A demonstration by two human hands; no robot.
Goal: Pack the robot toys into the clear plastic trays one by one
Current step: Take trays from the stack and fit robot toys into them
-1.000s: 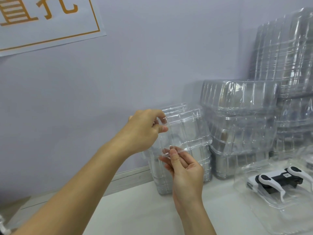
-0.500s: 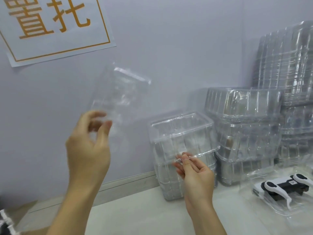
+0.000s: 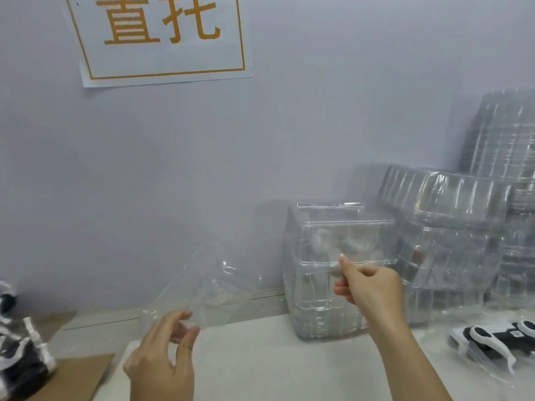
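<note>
A: While the left hand (image 3: 162,351) is pinching a single clear tray (image 3: 208,290) by its near corner, where is that tray pointing?

B: Long axis is running up and away to the right, tilted, lifted off the counter (image 3: 260,366). Thin, glossy, moulded plastic, nearly see-through, so its edges are hard to trace.

A: And the right hand (image 3: 367,287)?

B: It is gripping the front rim of another tray (image 3: 347,238) at the top of the stack of trays (image 3: 318,299), fingers curled on the rim. That stack is standing against the wall (image 3: 318,125), just right of the loose tray.

A: Toys?

B: One white-and-black robot toy (image 3: 492,337) is lying in an open tray at the far right, nearer the right hand. More black-and-white toys (image 3: 17,342), bagged I think, are sitting at the far left edge on a cardboard sheet (image 3: 72,371), nearer the left hand.

A: So which hand is leading?

B: My guess: the left one, since it is already carrying a free tray and the unpacked toys are lying on its side, down and left of it. Tray is looking flimsy, so it may be flexing when set down.

A: Anything else?

B: Taller wrapped bundles of trays (image 3: 445,227) are piling up behind on the right; a paper sign (image 3: 162,39) with orange characters is hanging on the wall.
</note>
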